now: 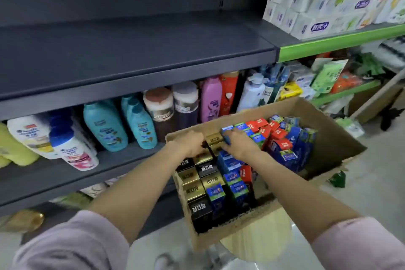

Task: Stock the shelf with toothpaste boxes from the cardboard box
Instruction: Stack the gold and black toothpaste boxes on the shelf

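An open cardboard box (324, 120) stands in front of the shelving, packed with upright toothpaste boxes: gold and black ones (197, 180) on the left, blue ones (230, 164) in the middle, red ones (276, 131) at the far right. Both my hands reach into its far left corner. My left hand (190, 142) curls its fingers round the left side of a gold toothpaste box (214, 139). My right hand (238, 144) grips the right side of that same gold box. The dark grey shelf (131, 50) above is bare.
The lower shelf holds shampoo and lotion bottles (140, 125). White tissue packs (324, 0) sit on the green-edged shelf (328, 44) at the upper right. Assorted packets (328, 76) fill the shelf below it. The box rests on a pale wooden stool (258, 241).
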### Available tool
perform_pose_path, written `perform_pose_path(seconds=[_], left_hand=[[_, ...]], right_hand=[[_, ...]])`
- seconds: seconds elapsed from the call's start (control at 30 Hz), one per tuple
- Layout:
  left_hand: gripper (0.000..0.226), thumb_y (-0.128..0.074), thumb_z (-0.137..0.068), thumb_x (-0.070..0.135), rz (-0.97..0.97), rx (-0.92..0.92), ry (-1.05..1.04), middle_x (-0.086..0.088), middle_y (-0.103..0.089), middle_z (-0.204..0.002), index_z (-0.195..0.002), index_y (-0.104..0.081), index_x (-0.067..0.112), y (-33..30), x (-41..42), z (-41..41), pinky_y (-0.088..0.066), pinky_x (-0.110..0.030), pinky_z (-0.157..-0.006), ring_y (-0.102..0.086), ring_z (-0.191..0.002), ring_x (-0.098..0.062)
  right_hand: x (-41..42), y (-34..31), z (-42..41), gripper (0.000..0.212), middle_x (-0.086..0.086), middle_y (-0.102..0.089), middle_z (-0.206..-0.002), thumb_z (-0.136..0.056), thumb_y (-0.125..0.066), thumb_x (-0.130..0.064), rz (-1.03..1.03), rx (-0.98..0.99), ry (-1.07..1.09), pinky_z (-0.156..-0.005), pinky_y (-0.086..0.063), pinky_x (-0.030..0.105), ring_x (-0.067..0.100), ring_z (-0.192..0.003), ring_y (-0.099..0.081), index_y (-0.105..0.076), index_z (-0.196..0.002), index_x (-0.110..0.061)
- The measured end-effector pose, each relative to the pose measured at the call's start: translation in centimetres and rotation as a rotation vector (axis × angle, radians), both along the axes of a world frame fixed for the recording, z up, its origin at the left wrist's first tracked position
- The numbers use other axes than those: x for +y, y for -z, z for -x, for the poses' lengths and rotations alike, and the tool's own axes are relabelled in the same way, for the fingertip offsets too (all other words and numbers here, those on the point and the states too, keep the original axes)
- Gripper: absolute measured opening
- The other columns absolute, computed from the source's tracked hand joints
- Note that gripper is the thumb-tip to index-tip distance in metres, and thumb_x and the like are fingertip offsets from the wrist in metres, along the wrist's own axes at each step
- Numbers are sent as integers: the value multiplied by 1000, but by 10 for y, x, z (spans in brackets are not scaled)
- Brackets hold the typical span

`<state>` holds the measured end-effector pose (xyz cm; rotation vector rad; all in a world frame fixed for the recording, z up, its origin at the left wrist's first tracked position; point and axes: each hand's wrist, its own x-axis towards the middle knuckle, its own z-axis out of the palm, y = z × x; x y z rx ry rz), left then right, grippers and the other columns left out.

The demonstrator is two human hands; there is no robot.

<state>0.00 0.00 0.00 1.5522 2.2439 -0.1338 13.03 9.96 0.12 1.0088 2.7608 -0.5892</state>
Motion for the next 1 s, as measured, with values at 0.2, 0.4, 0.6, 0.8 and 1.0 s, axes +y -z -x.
perform_pose_path(seconds=[0.2, 0.4, 0.6, 0.8, 1.0], left_hand=[[58, -69, -81, 40, 79, 26, 51, -5, -54, -128, -130, -51, 16, 21, -10, 7, -47, -42, -95, -52, -118, -25], [69, -74, -73, 45, 70, 31, 65, -4, -51, -125, -130, -51, 15, 27, -8, 12, -47, -42, -94, -52, -115, -25], [73, -75, -73, 45, 49, -7, 30, -3, -49, -128, -135, -47, 18, 27, -12, 14, -46, -41, -95, -50, -119, -26], [77, -75, -73, 44, 34, -22, 4, -1, -47, -133, -140, -43, 21, 26, -12, 12, -43, -40, -98, -47, -124, -25], [80, -75, -73, 44, 24, -23, -14, 0, -45, -136, -142, -41, 21, 24, -14, 10, -43, -38, -99, -45, -126, -24]], right_hand=[[-5, 18, 29, 42, 15, -43, -134, -91, -53, -18, -71, -122, 2, -99, -41, 40, 31, -128, -39, -46, -129, -3], [-13, 43, 53, 51, 24, -35, -143, -95, -45, -18, -152, -317, -27, -107, -32, 40, 36, -131, -34, -29, -139, 1], [-9, 43, 61, 39, 24, -45, -131, -94, -47, -13, -176, -293, 10, -97, -38, 39, 37, -123, -41, -33, -130, -9], [-12, 46, 49, 34, 23, -47, -126, -94, -47, -16, -259, -196, -17, -94, -41, 42, 38, -118, -45, -37, -126, -10], [-15, 45, 48, 33, 23, -49, -127, -94, -41, -9, -283, -211, -32, -98, -40, 42, 37, -119, -49, -35, -127, -8]])
